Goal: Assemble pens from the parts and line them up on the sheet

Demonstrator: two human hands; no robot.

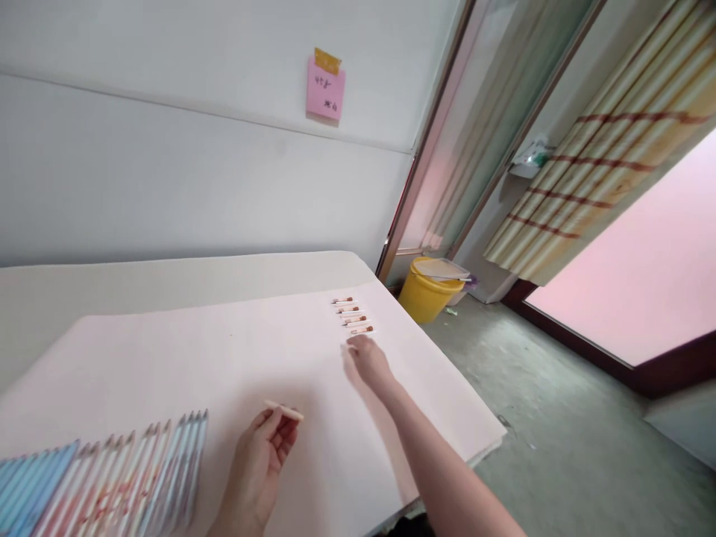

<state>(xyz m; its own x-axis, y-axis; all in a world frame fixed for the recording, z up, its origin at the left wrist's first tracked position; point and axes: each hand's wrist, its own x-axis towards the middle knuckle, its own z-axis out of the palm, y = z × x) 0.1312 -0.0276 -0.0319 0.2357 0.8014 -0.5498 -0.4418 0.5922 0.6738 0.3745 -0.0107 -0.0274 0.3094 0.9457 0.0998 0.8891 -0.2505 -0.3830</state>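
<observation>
My left hand (260,455) is raised above the white sheet, with a short, slim, cream-coloured stick (285,409) pinched between thumb and fingers. At the near end of a row of small pen-like pieces with brown ends (354,321), my right hand (368,359) is closed, its fingertips down by the sheet. Whatever those fingers grip is hidden or too small to name. To the left of my left hand lie many slender pens (142,470) side by side, tips pointing away from me, in pink, white and pale blue patterns. Bluer ones (36,477) fill the lower left corner.
The white sheet (184,350) covers a table whose right edge drops to a grey floor (537,418). Behind it stands a pale wall with a pink note (325,89). A yellow bucket (425,292) sits on the floor beyond the far right corner, near a curtain (587,156).
</observation>
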